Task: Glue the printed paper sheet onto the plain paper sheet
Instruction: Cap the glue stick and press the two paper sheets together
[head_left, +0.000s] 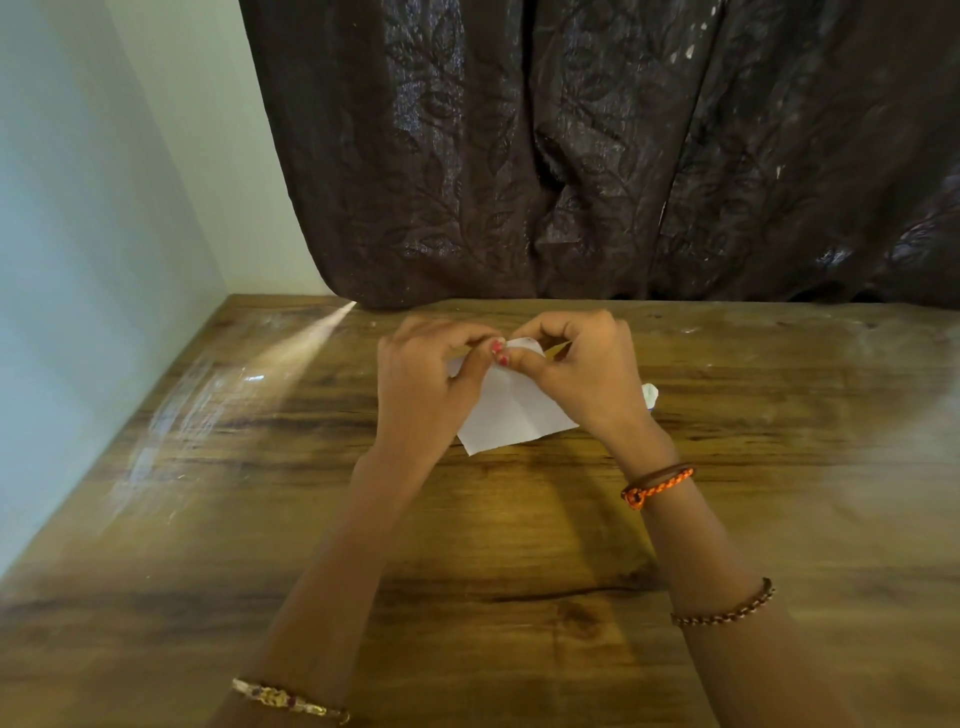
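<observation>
A white creased paper sheet (511, 415) lies on the wooden table (467, 545) in the middle, its lower part showing beneath my hands. My left hand (423, 374) and my right hand (582, 369) meet above its far edge, fingertips pinched together on a small curled piece of white paper (524, 347) that carries faint print marks. I cannot tell whether that piece is a separate sheet or a folded corner. A small white object (650, 395), perhaps a glue container, pokes out from behind my right wrist.
A dark patterned curtain (597, 156) hangs behind the table's far edge. A pale wall (104, 208) runs along the left side of the table. Bracelets sit on both wrists and forearms.
</observation>
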